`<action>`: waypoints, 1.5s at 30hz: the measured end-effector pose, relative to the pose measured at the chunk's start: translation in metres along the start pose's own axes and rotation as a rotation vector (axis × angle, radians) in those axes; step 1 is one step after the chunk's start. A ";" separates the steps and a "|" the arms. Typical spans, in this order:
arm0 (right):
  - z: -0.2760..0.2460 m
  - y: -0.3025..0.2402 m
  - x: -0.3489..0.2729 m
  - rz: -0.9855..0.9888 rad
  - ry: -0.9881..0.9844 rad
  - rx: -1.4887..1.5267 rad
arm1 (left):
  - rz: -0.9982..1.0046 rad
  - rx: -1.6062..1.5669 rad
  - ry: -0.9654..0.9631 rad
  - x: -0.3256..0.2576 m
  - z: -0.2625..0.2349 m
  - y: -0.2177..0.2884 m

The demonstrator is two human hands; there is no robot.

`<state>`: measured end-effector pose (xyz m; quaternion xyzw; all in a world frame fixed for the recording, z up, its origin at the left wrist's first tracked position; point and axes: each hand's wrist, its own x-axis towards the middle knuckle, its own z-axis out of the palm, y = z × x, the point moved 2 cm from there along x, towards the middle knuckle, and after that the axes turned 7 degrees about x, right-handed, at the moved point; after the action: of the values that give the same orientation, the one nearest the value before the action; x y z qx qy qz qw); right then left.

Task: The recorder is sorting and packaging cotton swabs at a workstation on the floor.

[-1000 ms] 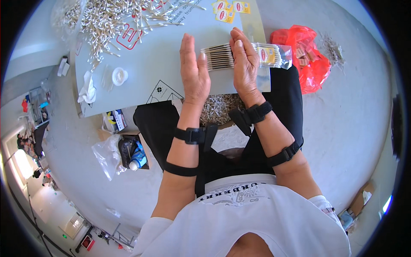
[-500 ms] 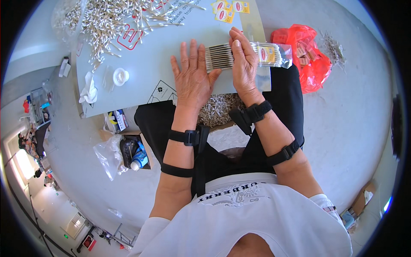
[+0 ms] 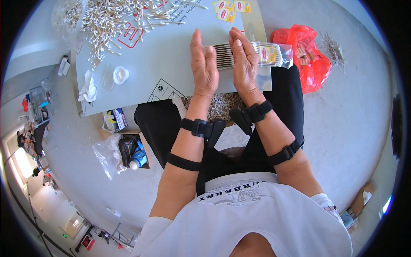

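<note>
A row of cotton swabs lies crosswise on the table, its right part inside a clear plastic bag with a yellow label. My right hand lies across the middle of this pack and holds it, thumb uppermost; the swabs under it are hidden. At the pack's left end, my left hand stands on edge, palm toward the swabs, fingers stretched out and thumb raised. It grips nothing, and its palm hides the swab tips on that side.
Loose swabs are heaped at the far left of the table, near a round white container and a crumpled tissue. Yellow cards lie at the back. Below the table's front edge more swabs show; a red bag is at right.
My left hand has moved right and turned from lying flat, fingers spread, to standing on edge against the swabs' left end. My right hand and the pack have hardly moved.
</note>
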<state>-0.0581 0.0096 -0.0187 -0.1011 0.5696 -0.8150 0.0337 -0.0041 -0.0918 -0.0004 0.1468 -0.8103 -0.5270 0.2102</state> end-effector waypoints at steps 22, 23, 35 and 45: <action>-0.032 -0.030 0.001 -0.540 -0.705 -1.202 | 0.263 1.019 -0.388 -0.022 -0.014 0.000; -0.035 -0.037 0.001 -0.543 -0.645 -1.220 | 0.265 1.015 -0.386 -0.021 -0.015 0.000; -0.114 -0.029 0.019 -0.099 -0.307 -1.149 | 0.264 0.981 -0.388 -0.020 0.005 0.009; -0.110 -0.031 0.019 -0.044 -0.301 -1.138 | 0.298 0.916 -0.417 -0.019 0.040 0.022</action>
<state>-0.0967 0.1183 -0.0240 -0.2297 0.9041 -0.3583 0.0376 -0.0075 -0.0422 0.0014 -0.0012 -0.9944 -0.1008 0.0315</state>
